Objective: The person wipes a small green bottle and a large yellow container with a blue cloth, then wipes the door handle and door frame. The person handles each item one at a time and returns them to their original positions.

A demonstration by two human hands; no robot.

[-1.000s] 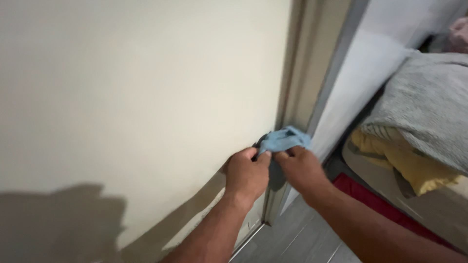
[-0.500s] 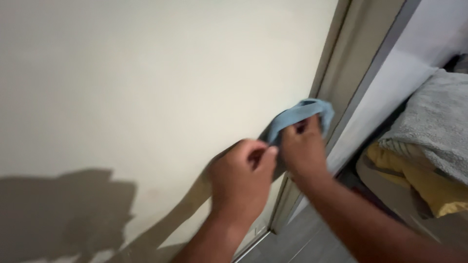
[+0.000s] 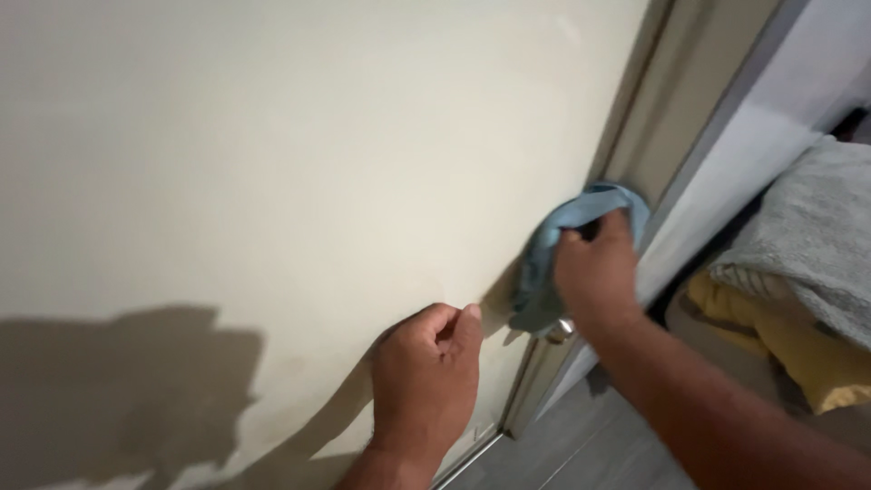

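My right hand (image 3: 597, 270) grips a light blue cloth (image 3: 544, 263) and holds it against the right edge of a large cream door panel (image 3: 299, 172), beside its grey frame (image 3: 676, 100). The cloth hangs down below the hand, and a small bit of metal shows under it. My left hand (image 3: 426, 381) is lower and to the left, loosely curled with nothing in it, close to the panel's surface. Shadows of both arms fall on the panel.
To the right, folded cloth is stacked in an open space: a grey towel (image 3: 812, 227) on top of a yellow one (image 3: 798, 349). Grey floor (image 3: 581, 454) shows at the bottom. A white wall strip (image 3: 735, 154) runs beside the frame.
My left hand has let go of the cloth and dropped down-left. My right hand has carried the cloth up and to the right along the panel's edge.
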